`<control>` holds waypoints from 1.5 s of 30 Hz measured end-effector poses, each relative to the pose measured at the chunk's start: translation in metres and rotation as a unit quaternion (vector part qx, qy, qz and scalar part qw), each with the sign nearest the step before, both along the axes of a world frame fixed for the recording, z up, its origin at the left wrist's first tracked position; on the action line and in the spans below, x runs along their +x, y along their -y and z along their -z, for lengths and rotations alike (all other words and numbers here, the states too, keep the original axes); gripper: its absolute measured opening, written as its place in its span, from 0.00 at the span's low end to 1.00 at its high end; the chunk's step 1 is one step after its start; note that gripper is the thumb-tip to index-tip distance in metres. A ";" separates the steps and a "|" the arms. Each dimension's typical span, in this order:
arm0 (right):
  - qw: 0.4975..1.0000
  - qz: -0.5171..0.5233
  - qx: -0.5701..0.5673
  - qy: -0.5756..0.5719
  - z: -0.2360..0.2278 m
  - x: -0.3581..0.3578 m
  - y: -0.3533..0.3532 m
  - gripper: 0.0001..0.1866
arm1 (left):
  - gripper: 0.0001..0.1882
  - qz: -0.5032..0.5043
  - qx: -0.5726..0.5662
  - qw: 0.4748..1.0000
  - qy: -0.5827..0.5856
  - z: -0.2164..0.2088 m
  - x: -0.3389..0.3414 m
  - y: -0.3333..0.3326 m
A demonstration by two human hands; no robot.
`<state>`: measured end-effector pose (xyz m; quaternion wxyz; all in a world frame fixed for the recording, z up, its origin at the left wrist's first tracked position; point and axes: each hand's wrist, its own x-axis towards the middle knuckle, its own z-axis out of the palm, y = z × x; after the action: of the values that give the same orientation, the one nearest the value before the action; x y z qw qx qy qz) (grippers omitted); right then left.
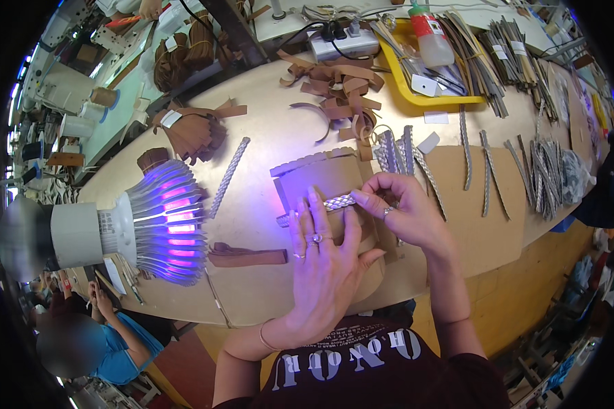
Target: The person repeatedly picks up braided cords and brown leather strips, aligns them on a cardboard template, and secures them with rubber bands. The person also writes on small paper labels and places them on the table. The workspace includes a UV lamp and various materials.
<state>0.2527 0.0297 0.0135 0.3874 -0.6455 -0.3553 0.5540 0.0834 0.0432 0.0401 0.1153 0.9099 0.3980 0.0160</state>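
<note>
A light, shiny braided strap (pixel 339 202) lies across a brown cardboard piece (pixel 307 174) with a scalloped far edge. My left hand (pixel 324 259) rests flat over the strap, fingers stretched out and pressing it down; part of the strap is hidden beneath them, and its left end shows past the fingers. At the strap's right end, my right hand (pixel 406 211) pinches it between thumb and index finger. Just beyond my right hand stands a cluster of grey braided strips (pixel 396 153).
To the left, a finned lamp (pixel 167 225) glows purple. Brown leather strips (pixel 344 88) are heaped at the far side, beside a yellow tray (pixel 416 95) holding a glue bottle (pixel 433 41). A loose braid (pixel 230 177) and a folded brown strip (pixel 247 255) lie left. Someone in blue (pixel 126 347) sits lower left.
</note>
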 end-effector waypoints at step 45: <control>0.981 0.151 0.037 -0.115 0.075 0.004 0.012 0.11 | 0.52 -0.027 -0.267 0.899 0.347 0.045 -0.053 -0.025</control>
<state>0.2562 0.0180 -0.0619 0.5288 -0.6086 -0.2274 0.5462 0.0309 0.0678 -0.0048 0.4839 0.7710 0.3465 0.2266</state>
